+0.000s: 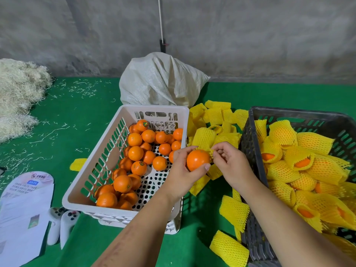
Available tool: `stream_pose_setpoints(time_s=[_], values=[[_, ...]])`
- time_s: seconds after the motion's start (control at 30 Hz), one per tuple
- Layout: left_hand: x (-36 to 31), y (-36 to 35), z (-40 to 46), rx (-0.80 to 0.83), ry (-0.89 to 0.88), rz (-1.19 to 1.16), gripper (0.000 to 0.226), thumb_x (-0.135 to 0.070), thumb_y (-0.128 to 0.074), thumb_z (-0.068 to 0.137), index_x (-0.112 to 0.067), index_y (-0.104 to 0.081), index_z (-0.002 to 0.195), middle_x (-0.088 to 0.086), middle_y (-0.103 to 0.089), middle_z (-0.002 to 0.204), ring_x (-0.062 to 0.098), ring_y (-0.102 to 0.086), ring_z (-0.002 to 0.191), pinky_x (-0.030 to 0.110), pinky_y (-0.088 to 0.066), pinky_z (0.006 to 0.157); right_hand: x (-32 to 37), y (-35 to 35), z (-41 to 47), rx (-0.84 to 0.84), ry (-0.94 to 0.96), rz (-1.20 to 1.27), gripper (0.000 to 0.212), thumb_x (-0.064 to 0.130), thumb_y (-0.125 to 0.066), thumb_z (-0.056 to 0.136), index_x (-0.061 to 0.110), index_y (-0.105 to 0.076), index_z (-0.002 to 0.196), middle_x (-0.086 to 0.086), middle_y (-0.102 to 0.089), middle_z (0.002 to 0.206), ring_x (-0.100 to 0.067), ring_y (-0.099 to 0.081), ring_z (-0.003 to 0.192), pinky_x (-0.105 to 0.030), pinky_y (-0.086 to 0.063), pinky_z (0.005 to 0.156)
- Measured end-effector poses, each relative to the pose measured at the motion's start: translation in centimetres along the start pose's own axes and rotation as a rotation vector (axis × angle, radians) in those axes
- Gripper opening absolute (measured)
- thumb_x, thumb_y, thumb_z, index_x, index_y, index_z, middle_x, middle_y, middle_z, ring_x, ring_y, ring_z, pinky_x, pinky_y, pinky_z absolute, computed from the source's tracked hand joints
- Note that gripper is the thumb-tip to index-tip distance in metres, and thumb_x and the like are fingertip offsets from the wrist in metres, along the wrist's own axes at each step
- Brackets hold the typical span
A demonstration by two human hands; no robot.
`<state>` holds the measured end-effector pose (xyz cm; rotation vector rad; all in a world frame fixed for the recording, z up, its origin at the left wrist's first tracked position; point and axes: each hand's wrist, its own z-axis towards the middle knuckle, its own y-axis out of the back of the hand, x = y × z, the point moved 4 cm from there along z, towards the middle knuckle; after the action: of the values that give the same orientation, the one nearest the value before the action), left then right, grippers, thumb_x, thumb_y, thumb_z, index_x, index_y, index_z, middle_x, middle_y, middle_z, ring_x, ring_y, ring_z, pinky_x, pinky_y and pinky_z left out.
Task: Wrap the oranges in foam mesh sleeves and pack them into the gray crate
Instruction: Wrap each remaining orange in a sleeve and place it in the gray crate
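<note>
Fingers (202, 166) around one orange (196, 159)

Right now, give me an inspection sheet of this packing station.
Surface: green mat, strewn with pale shreds.
Job's things: bare oranges in white crate; wrapped oranges in gray crate; loose sleeves between the crates.
Clutter: sack, straw pile, leaflets, two white controllers.
Hands: left hand grips an orange; right hand pinches a sleeve edge against it.
Cables: thin white cord down the wall.
Surroundings: gray concrete wall.
</note>
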<state>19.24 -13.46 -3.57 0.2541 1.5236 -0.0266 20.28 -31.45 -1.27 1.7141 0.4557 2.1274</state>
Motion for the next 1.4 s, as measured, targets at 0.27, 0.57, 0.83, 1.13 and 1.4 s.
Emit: stream_pose_setpoints(time_s=[0.27, 0.57, 0.83, 1.13, 1.4], values=[[0.3, -0.1, 0.1, -0.075, 0.046, -0.215, 0.066, -0.074, -0.074, 0.081, -0.04, -0.041, 0.126, 0.002, -0.055, 0.128, 0.017, -0.069, 0.112, 0.056, -0.06, 0.096, 1.4, -1.5, -0.6, 0.013, 0.103, 0.05, 0.021, 0.022, -0.066, 0.093, 0.024, -0.066, 0.114, 0.02, -0.063, 0.086, -0.003, -0.061, 0.077, -0.022, -0.053, 0.065], [0.8, -0.3, 0.4, -0.003, 0.006, -0.064, 0.085, -0.048, -0.083, 0.082, -0.045, -0.035, 0.152, 0.006, -0.045, 0.151, 0.024, -0.06, 0.13, 0.051, -0.054, 0.107, 1.1, -0.8, 0.3, -0.099, 0.112, -0.013, 0.014, 0.011, -0.061, 0.1, 0.011, -0.072, 0.108, 0.003, -0.06, 0.103, -0.005, -0.058, 0.094, -0.033, -0.052, 0.084], [0.2, -0.5, 0.3, -0.199, 0.0, -0.33, 0.064, -0.042, -0.085, 0.085, -0.025, -0.05, 0.135, 0.015, -0.069, 0.12, 0.031, -0.072, 0.104, 0.046, -0.062, 0.085, 2.1, -1.1, -0.5, -0.069, 0.335, -0.057, 0.025, 0.03, -0.058, 0.096, 0.016, -0.065, 0.115, 0.008, -0.052, 0.113, -0.007, -0.057, 0.097, -0.019, -0.049, 0.076], [-0.3, -0.1, -0.1, -0.151, -0.024, -0.33, 0.067, -0.064, -0.054, 0.098, -0.019, -0.039, 0.145, 0.006, -0.066, 0.116, 0.029, -0.071, 0.097, 0.051, -0.064, 0.081, 1.0, -1.6, 0.1, 0.086, 0.148, 0.104, 0.032, 0.042, -0.062, 0.098, 0.022, -0.064, 0.122, 0.011, -0.058, 0.118, -0.005, -0.059, 0.107, -0.026, -0.053, 0.087], [0.6, -0.4, 0.5, -0.051, 0.022, -0.31, 0.052, -0.049, -0.085, 0.086, -0.045, -0.055, 0.129, -0.003, -0.07, 0.11, 0.019, -0.069, 0.089, 0.032, -0.058, 0.079, 2.2, -0.2, -0.1, -0.173, 0.303, -0.094, 0.015, 0.014, -0.059, 0.102, 0.004, -0.069, 0.107, 0.0, -0.062, 0.098, -0.015, -0.058, 0.088, -0.03, -0.049, 0.074]])
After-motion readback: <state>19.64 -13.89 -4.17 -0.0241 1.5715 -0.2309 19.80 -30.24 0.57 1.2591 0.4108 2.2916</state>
